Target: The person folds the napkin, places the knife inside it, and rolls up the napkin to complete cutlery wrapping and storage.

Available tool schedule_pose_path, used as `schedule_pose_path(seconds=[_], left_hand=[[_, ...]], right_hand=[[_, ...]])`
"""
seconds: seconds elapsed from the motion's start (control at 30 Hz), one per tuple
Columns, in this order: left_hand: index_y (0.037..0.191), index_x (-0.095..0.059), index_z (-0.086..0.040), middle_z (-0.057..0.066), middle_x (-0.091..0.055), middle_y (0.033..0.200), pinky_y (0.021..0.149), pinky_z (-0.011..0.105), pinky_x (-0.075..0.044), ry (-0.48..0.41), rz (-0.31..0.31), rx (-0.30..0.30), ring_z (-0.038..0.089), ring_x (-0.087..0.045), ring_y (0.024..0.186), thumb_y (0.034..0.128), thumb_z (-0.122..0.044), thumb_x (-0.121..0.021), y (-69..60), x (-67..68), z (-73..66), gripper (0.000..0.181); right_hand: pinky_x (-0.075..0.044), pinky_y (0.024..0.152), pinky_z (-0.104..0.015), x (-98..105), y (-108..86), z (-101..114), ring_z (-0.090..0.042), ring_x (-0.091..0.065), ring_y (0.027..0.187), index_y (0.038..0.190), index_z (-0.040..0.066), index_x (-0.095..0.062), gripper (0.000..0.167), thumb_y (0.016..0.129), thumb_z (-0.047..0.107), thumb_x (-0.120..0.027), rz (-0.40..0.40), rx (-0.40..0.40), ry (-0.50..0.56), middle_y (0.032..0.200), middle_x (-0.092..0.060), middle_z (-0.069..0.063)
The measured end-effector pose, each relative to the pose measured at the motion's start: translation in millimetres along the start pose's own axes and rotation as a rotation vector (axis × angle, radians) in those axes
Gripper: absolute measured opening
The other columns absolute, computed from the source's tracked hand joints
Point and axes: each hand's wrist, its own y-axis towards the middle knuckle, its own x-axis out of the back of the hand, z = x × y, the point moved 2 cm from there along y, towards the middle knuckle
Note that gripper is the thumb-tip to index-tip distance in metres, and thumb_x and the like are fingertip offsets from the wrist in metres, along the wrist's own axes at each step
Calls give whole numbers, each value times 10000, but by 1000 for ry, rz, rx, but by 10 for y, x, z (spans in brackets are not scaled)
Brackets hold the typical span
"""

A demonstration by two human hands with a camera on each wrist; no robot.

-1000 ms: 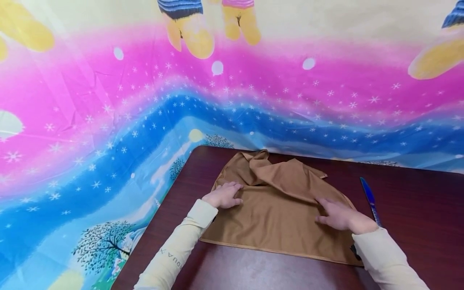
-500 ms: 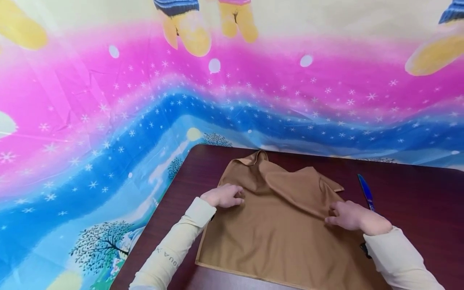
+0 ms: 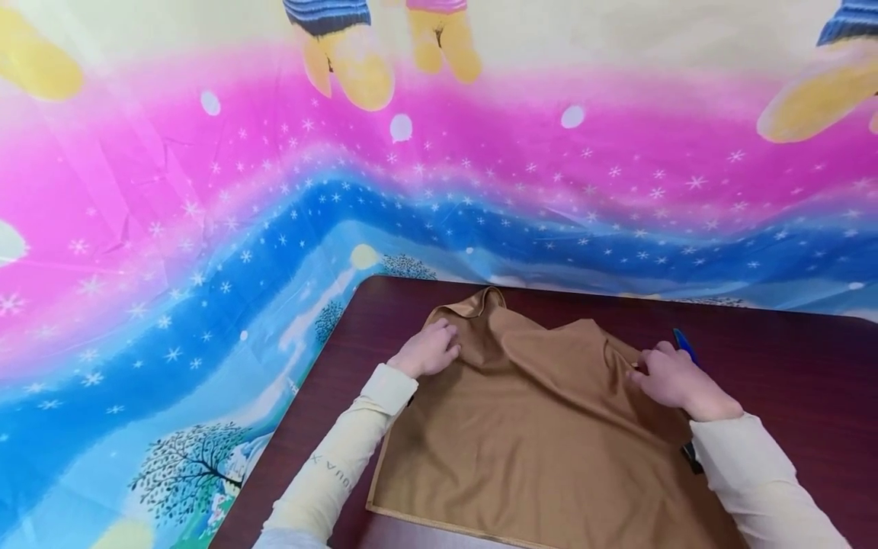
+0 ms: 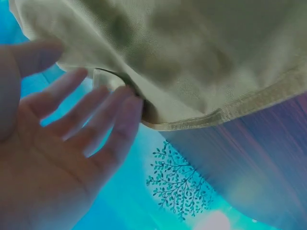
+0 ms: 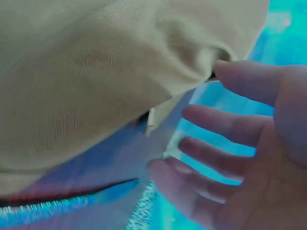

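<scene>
- Cloth (image 3: 535, 450), brown with a stitched hem, lies on the worktop (image 3: 823, 396), its near part spread out with shallow wrinkles; it looks light, soft and limp, hard to damage, apt to slide or bunch when pushed.
- Right hand (image 3: 679, 379), fingers extended and spread, thumb against a fold at the right; no pinch shows.
- Left hand (image 3: 428, 348), likewise loosely spread, fingertips at the left edge, gripping nothing visible.
- Knife (image 3: 684, 345), blue, lies just beyond the right hand.
- Far folds stand heaped; the hem or a corner seems the surest hold, pinched thumb to finger, since mid-fabric would probably pucker.
</scene>
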Motion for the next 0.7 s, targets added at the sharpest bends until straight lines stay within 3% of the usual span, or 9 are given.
schedule_pose_path(seconds=[0.13,0.2,0.37,0.47,0.7], left_hand=[[1009,-609,-43,167,-510,1345,971,424,-454,-15,-32,-3,329,-550,1170,973,-170,-528,114,-8,2,155],[1069,-625,-43,165,-438,1450,1002,435,-446,-12,-23,-18,360,-535,1219,976,-161,-520,162,-19,-10,184],[1263,-610,-80,116,-315,1555,983,418,-470,28,49,-22,355,-515,1265,985,-167,-490,252,-80,-58,315],[1324,-581,-94,97,-293,1570,1008,392,-462,49,69,-6,325,-496,1301,985,-174,-473,308,-107,-56,365],[1367,-534,-65,111,-266,1582,1044,334,-437,34,116,4,282,-517,1295,975,-144,-460,426,-170,-35,407]], right_hand=[[-275,961,-665,-38,144,-29,-576,-321,1206,1093,-142,-607,389,935,209,-547,-50,8,38,1245,-453,-421],[-271,978,-679,-71,201,-32,-597,-304,1234,1103,-146,-600,390,929,202,-558,-58,20,42,1251,-453,-431],[-441,825,-560,-162,268,-35,-513,-507,1036,920,-46,-625,232,912,183,-596,-48,54,36,1038,-585,-318],[-425,713,-452,-186,295,-34,-397,-537,883,814,12,-584,202,910,189,-603,-27,53,40,948,-578,-251],[-390,709,-402,-217,309,-50,-339,-461,899,745,47,-570,233,918,202,-583,4,52,89,971,-516,-240]])
